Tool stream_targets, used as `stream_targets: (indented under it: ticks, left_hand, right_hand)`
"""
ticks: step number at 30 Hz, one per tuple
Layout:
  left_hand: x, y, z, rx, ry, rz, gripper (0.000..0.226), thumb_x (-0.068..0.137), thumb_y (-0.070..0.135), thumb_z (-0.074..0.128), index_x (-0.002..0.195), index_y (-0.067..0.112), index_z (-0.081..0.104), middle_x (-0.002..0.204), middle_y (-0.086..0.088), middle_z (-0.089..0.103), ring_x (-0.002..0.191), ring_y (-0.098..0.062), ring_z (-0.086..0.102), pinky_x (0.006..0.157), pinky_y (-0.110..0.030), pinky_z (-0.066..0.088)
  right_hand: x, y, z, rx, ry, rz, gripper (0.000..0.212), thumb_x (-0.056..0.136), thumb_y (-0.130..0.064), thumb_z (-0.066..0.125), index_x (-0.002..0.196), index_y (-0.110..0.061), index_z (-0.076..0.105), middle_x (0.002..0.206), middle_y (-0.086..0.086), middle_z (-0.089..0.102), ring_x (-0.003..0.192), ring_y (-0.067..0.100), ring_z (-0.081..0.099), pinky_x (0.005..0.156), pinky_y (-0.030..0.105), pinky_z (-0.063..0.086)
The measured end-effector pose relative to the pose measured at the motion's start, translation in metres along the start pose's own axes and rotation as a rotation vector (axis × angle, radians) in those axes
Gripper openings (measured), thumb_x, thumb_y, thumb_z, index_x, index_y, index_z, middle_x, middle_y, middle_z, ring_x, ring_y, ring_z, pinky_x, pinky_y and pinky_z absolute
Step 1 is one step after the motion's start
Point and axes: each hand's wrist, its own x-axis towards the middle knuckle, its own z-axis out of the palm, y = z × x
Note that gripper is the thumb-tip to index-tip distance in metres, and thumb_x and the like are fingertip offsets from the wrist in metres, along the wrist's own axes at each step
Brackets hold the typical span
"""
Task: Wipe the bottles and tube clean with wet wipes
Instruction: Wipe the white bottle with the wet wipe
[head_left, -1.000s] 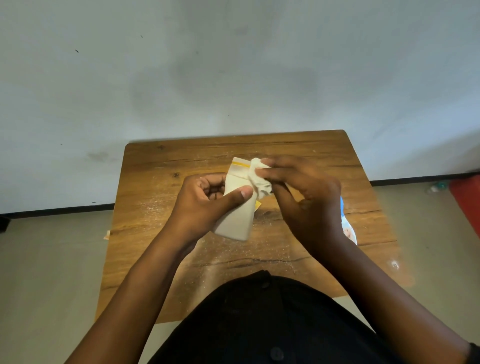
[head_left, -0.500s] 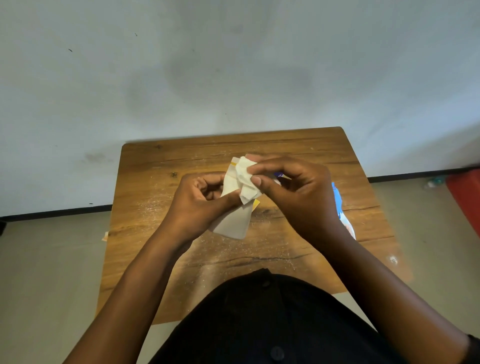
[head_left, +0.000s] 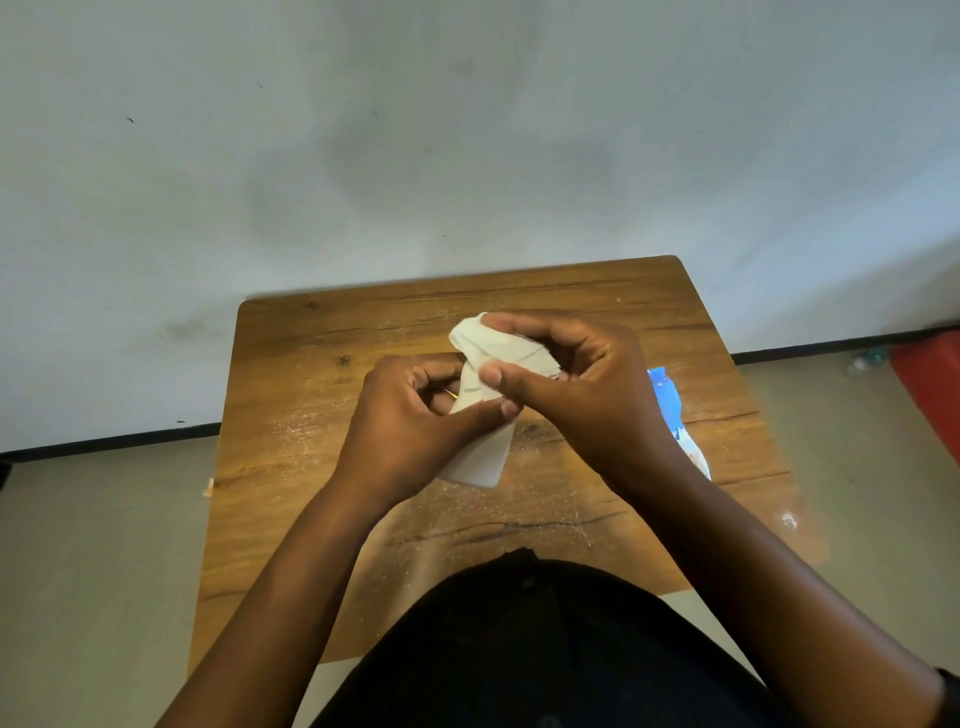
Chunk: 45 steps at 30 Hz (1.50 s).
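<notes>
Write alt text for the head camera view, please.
Above a wooden table, the person's left hand grips a white tube while the right hand rubs a white wet wipe over its top. A blue-and-white packet lies behind the right wrist.

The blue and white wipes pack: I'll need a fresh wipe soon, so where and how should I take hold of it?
Probably grip the wipes pack by its blue far end, coming from the right with the right hand. It lies flat on the table, and that arm hides its near left part.
</notes>
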Motion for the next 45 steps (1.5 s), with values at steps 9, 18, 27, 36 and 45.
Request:
stream_targets:
  ticks: [9,18,27,36,45]
  left_hand:
    - [0.001,-0.007,-0.008,-0.198,-0.072,-0.088,0.030,0.080,0.030,0.086,0.106,0.018,0.081,0.097,-0.002,0.082,0.086,-0.020,0.078,0.071,-0.032,0.059]
    - [0.004,-0.022,-0.016,-0.343,-0.126,-0.085,0.046,0.074,0.036,0.082,0.115,0.015,0.079,0.112,-0.007,0.080,0.100,-0.022,0.077,0.078,-0.027,0.061]
    - [0.004,-0.009,-0.028,-0.257,-0.114,0.129,0.046,0.067,0.008,0.082,0.106,0.033,0.082,0.111,0.008,0.080,0.110,-0.011,0.074,0.090,-0.020,0.057]
    - [0.009,0.003,-0.035,0.141,0.029,0.361,0.038,0.073,0.030,0.085,0.104,0.048,0.073,0.110,0.040,0.070,0.110,0.008,0.068,0.099,-0.024,0.054]
    - [0.016,0.002,-0.045,0.370,0.005,0.469,0.034,0.084,0.036,0.084,0.117,0.033,0.076,0.129,0.020,0.070,0.138,-0.006,0.054,0.122,-0.057,0.031]
  right_hand:
    - [0.002,0.004,-0.002,0.280,0.032,0.076,0.027,0.086,0.013,0.072,0.110,0.001,0.077,0.115,0.011,0.079,0.107,0.024,0.076,0.080,0.032,0.062]
    - [0.003,0.012,0.005,0.875,0.048,0.361,0.044,0.089,-0.010,0.064,0.129,0.007,0.063,0.122,0.020,0.074,0.109,0.026,0.072,0.093,0.035,0.062]
    - [0.002,-0.015,-0.010,0.628,-0.132,0.156,0.032,0.102,-0.019,0.054,0.128,-0.008,0.068,0.125,0.008,0.075,0.116,0.021,0.069,0.102,0.035,0.056]
    - [-0.008,-0.020,-0.001,-0.359,-0.181,-0.362,0.041,0.094,-0.007,0.074,0.133,-0.017,0.071,0.131,-0.006,0.073,0.123,0.005,0.066,0.094,0.019,0.052]
    - [-0.001,-0.026,-0.011,-0.086,-0.104,-0.168,0.024,0.079,0.010,0.082,0.096,-0.006,0.079,0.093,0.000,0.080,0.084,0.011,0.076,0.069,0.027,0.061]
